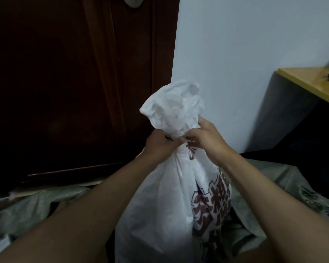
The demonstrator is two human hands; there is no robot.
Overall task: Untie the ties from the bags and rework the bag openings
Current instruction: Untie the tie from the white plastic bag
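White printed bag stands upright, its neck bunched.

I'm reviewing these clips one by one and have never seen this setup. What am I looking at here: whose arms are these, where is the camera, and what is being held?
There is no machine here. A person wears one wide-angle camera on the head, looking forward and down, so the two bare arms coming in from the bottom are their own. Both hands meet at the gathered neck of a tall white woven plastic sack with dark red printing. The left hand and the right hand both pinch that neck, where a dark tie seems to sit, though it is too small to make out clearly. The sack's crumpled top flares above. Greyish-green woven sacks lie around it. Behind are a dark wooden door, a white wall and a yellow-topped table.
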